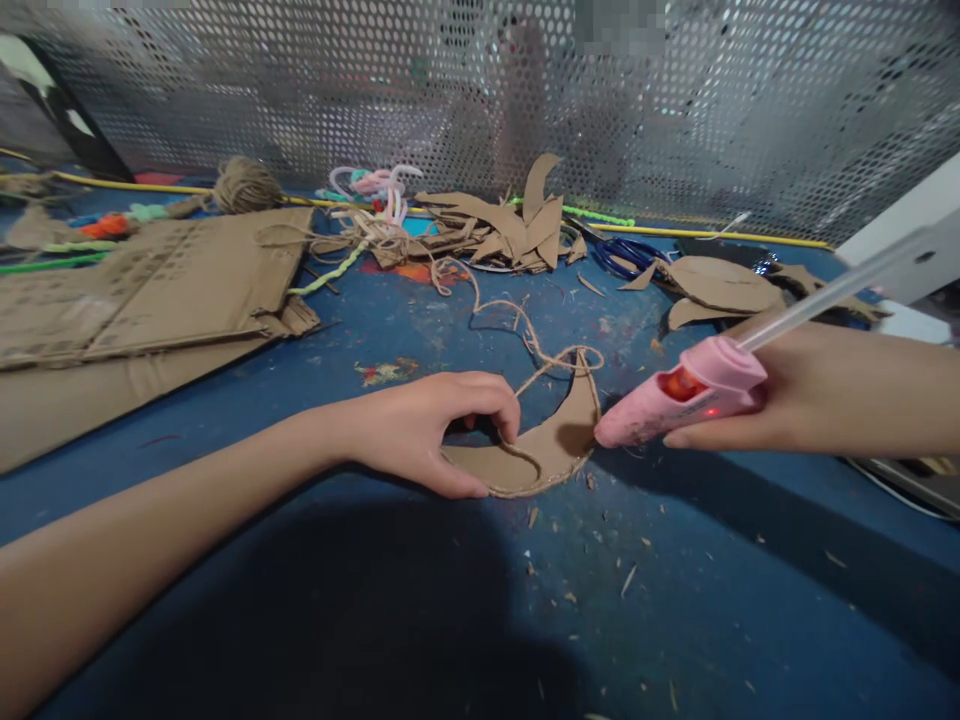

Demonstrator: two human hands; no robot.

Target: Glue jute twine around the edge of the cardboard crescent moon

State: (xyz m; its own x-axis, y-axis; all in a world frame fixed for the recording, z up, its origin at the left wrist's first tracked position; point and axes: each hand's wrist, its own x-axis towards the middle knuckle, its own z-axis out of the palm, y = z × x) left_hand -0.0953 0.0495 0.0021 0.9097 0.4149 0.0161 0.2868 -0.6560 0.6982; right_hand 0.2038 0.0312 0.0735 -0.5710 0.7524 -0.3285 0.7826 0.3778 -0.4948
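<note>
Left hand (427,430) pins 1 cardboard crescent (551,450); right hand (757,405) holds 1 glue gun (679,400)

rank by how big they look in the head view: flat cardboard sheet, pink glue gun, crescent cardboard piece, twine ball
1. flat cardboard sheet
2. crescent cardboard piece and pink glue gun: look alike
3. twine ball, though it lies farthest back, so unsure

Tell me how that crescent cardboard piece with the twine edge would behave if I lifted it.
The crescent cardboard piece looks thin and flat, so probably light and fairly stiff. The loose twine trailing from its tip would likely dangle and drag. The left hand pins it, suggesting it slides easily.
</note>
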